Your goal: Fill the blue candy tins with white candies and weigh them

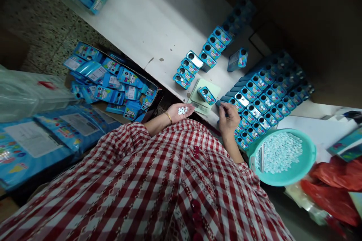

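My left hand [174, 114] lies palm up near the table's front edge, cupping several small white candies [182, 110]. Just beyond the fingertips is a pale weighing scale [201, 110], and one blue candy box [206, 95] with a round opening stands on it. To the right of the scale is my right hand [229, 118], with its fingers bent and drawn together beside a block of blue boxes [256, 83]. Whatever those fingertips pinch, if anything, is too small to make out. White candies show in the openings of several boxes.
A turquoise basin [312, 154] of white candies, with a metal scoop [262, 158], stands at right. More boxes [185, 69] line the white table [135, 19]. At left a carton holds blue packs [113, 83], near large blue bags [36, 143]. Red plastic bags [336, 177] lie at far right.
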Motion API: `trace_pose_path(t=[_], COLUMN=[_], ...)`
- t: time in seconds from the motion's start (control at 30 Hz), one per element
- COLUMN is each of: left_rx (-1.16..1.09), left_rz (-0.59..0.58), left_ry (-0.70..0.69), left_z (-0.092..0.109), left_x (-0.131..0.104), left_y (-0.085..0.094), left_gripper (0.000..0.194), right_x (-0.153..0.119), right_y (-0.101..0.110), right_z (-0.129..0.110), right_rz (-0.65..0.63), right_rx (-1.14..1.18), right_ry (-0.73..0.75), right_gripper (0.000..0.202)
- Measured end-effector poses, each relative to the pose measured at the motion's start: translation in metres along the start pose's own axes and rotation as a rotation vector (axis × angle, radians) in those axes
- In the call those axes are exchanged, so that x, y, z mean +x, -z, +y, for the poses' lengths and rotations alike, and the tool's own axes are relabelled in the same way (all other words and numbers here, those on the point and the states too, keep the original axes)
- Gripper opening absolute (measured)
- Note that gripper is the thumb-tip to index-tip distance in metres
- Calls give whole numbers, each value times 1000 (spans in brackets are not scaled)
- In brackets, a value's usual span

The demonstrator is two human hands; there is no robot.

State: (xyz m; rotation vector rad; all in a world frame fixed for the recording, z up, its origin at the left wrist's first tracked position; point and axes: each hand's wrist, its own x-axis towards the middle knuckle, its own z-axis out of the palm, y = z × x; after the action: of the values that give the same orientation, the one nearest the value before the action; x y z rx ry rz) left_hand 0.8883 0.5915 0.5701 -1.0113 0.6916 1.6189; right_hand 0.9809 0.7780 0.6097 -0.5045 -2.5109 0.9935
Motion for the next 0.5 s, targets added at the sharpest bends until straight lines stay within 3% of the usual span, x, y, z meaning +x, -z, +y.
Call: trace_pose_path(t=[0.17, 0.27, 0.33, 0.43, 0.5], left_rx=[28, 64, 78, 87, 87], left_rz=[-86, -80, -43, -13, 0], left_ry=[22, 13, 3, -9, -27], left_z=[-1, 0, 2, 7, 11], left_x=[4, 6, 6, 5, 4], left_y=[-5, -8, -10, -10, -8], left_gripper=[31, 31, 30, 29, 28], right_x=[3, 13, 22, 41, 63], right_y=[-10, -23, -33, -41, -33], right_z=[-14, -7, 2, 15, 21], right_rz=[-344, -330, -388, -484, -400], right_rx=[19, -246, -375, -392, -356], right_ry=[197, 145, 93, 84, 98], right_gripper=[24, 45, 54, 49, 46])
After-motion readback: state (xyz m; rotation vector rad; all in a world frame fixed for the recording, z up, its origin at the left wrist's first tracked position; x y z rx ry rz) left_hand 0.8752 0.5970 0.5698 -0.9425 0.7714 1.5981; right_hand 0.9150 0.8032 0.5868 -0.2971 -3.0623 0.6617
